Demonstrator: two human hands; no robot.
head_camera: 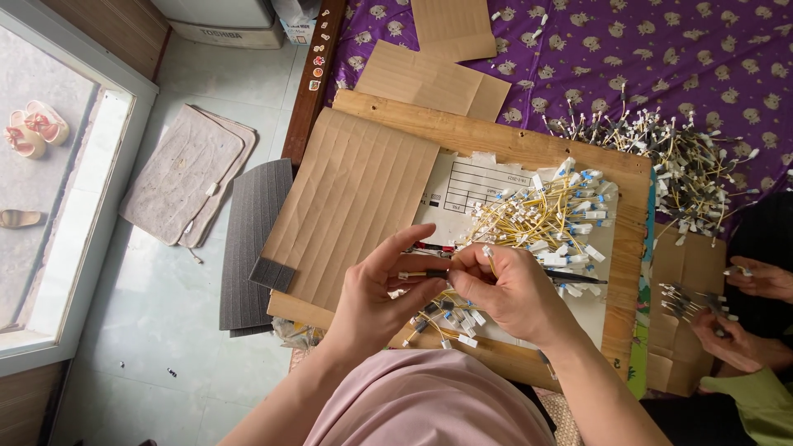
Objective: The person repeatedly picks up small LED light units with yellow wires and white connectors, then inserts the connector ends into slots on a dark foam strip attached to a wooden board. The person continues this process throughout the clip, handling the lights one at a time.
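Above the wooden board (496,136), the left hand (376,301) and right hand (508,289) pinch one thin yellow wire (421,273) with a black sleeve between fingertips. Beyond lies a tangled heap of white-tipped wires (549,219) on paper, with creased brown cardboard (355,202) beside it.

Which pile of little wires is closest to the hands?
The yellow wire pile on the wooden board, just above the right hand. The other pile lies farther off on the purple cloth.
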